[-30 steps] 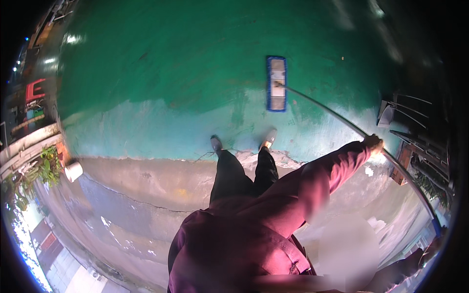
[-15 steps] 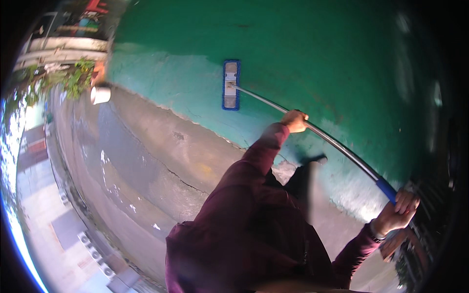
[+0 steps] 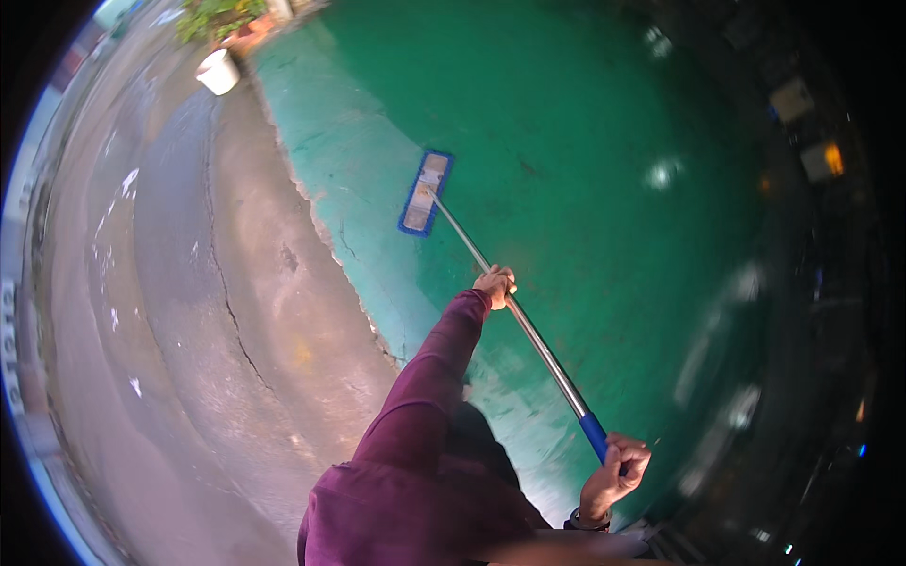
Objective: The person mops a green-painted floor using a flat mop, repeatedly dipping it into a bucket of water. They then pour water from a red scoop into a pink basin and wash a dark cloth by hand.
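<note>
A flat mop with a blue fringed head lies on the green floor. Its metal pole slants from the head toward my lower right. My left hand, arm stretched forward in a maroon sleeve, is wrapped round the middle of the pole. At the top end, my right hand is closed on the blue grip, with a dark band on its wrist. The mop head sits where the dark green surface meets a paler green strip along the edge.
Cracked bare concrete runs along the left of the green floor, past a broken edge. A white bucket stands far left near a green plant. Dark, blurred objects line the right side.
My view has turned, so the bucket now appears higher. The mop head sits farther left and lower in view, tilted rather than upright. Both hands keep hold of the pole.
</note>
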`<control>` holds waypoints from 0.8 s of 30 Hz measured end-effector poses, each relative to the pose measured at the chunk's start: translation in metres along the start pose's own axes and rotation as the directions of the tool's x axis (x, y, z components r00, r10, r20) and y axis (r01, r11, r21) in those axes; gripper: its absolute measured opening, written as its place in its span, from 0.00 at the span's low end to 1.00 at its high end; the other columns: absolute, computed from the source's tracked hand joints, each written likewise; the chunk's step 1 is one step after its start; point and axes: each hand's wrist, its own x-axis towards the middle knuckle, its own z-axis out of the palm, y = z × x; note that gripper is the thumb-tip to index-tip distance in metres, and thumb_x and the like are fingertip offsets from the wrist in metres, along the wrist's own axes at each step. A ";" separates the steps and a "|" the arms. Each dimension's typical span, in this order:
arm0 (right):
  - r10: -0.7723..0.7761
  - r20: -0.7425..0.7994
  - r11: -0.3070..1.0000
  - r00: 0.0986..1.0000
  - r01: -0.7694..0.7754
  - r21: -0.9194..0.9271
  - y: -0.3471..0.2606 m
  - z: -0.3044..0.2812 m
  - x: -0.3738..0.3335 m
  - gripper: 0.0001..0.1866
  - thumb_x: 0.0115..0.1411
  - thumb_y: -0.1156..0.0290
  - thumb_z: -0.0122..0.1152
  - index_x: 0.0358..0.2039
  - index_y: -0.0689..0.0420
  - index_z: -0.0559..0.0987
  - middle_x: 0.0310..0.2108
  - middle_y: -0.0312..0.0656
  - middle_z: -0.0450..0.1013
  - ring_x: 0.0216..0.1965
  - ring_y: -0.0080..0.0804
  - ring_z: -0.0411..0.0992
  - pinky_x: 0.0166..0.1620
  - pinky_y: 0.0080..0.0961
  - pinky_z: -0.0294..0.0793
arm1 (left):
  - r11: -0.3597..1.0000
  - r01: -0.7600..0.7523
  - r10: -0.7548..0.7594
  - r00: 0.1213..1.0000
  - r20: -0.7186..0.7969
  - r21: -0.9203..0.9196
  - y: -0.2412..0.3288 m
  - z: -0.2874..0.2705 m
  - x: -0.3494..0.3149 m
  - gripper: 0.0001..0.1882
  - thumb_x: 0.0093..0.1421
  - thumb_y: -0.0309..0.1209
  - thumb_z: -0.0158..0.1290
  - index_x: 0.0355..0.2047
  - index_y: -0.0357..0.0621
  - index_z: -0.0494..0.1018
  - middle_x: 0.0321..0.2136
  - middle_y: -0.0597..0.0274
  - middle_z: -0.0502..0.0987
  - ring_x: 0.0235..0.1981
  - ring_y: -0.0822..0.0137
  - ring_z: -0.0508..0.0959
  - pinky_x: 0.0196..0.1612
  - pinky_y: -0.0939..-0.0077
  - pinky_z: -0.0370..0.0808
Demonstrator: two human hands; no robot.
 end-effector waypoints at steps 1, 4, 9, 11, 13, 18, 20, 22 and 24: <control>-0.088 0.069 0.975 0.994 0.100 -0.196 -0.001 0.003 0.012 0.03 0.54 0.80 0.53 0.27 0.59 0.68 0.22 0.36 0.62 0.25 0.26 0.62 0.34 0.31 0.66 | 0.998 0.056 -0.049 0.983 -0.179 0.037 -0.005 -0.009 0.003 0.14 0.40 0.27 0.57 0.28 0.55 0.68 0.40 0.63 0.68 0.46 0.59 0.67 0.42 0.62 0.68; 0.031 0.283 0.862 0.959 0.118 -0.493 -0.015 -0.019 0.042 0.13 0.52 0.74 0.60 0.38 0.61 0.72 0.28 0.42 0.67 0.26 0.37 0.68 0.32 0.36 0.68 | 0.830 0.417 -0.551 0.720 -0.422 -0.371 0.004 -0.024 -0.020 0.22 0.45 0.29 0.59 0.42 0.56 0.66 0.50 0.59 0.62 0.52 0.51 0.61 0.47 0.50 0.65; 0.408 0.540 0.524 0.736 0.296 -0.799 -0.010 -0.070 0.030 0.26 0.49 0.70 0.64 0.49 0.56 0.69 0.34 0.50 0.71 0.34 0.50 0.72 0.37 0.41 0.70 | -0.636 0.244 -0.251 0.831 0.495 -0.732 0.099 0.003 -0.103 0.27 0.55 0.38 0.55 0.48 0.41 0.56 0.40 0.50 0.68 0.47 0.48 0.69 0.45 0.37 0.70; 0.547 0.494 0.415 0.676 0.294 -0.861 0.010 -0.079 -0.002 0.29 0.48 0.71 0.64 0.52 0.57 0.67 0.34 0.50 0.72 0.36 0.50 0.72 0.39 0.41 0.70 | -0.843 0.169 -0.143 0.845 0.515 -0.511 0.151 0.031 -0.099 0.19 0.57 0.34 0.52 0.40 0.39 0.57 0.31 0.51 0.68 0.33 0.54 0.73 0.39 0.41 0.75; 0.629 0.463 0.367 0.625 0.286 -0.885 0.030 -0.088 -0.050 0.31 0.49 0.72 0.62 0.54 0.54 0.62 0.33 0.52 0.73 0.36 0.53 0.72 0.38 0.45 0.70 | -0.627 0.120 -0.494 0.703 0.512 -0.770 0.177 0.058 -0.105 0.13 0.58 0.30 0.48 0.35 0.41 0.55 0.23 0.58 0.64 0.19 0.64 0.69 0.26 0.52 0.77; 0.822 0.452 0.517 0.346 -0.123 -0.847 0.051 -0.090 -0.116 0.23 0.47 0.63 0.61 0.40 0.56 0.64 0.21 0.49 0.71 0.25 0.48 0.72 0.30 0.43 0.69 | -0.210 0.740 -0.661 0.374 0.651 -0.639 0.144 0.068 -0.178 0.10 0.60 0.28 0.44 0.37 0.41 0.55 0.18 0.57 0.66 0.18 0.63 0.73 0.18 0.58 0.72; 0.827 0.479 0.551 0.296 -0.253 -0.795 0.045 -0.076 -0.100 0.23 0.47 0.62 0.63 0.38 0.56 0.64 0.20 0.48 0.71 0.24 0.45 0.72 0.29 0.41 0.69 | -0.382 0.663 -0.467 0.462 0.754 -0.643 0.124 0.045 -0.177 0.14 0.60 0.28 0.44 0.39 0.38 0.51 0.21 0.54 0.65 0.20 0.62 0.72 0.22 0.57 0.76; 0.853 0.474 0.522 0.218 -0.378 -0.765 0.028 -0.046 -0.077 0.23 0.46 0.60 0.65 0.37 0.56 0.64 0.19 0.46 0.70 0.22 0.42 0.71 0.28 0.39 0.68 | -0.392 0.676 -0.433 0.463 0.773 -0.624 0.119 0.017 -0.151 0.17 0.60 0.28 0.45 0.41 0.40 0.47 0.25 0.54 0.64 0.21 0.61 0.72 0.23 0.55 0.77; 0.848 0.488 0.530 0.208 -0.321 -0.785 0.023 0.000 -0.029 0.22 0.45 0.62 0.65 0.35 0.57 0.65 0.17 0.42 0.67 0.20 0.36 0.69 0.26 0.33 0.67 | -0.412 0.652 -0.381 0.511 0.771 -0.636 0.094 -0.019 -0.109 0.19 0.60 0.29 0.45 0.41 0.43 0.44 0.27 0.54 0.62 0.22 0.61 0.71 0.24 0.55 0.78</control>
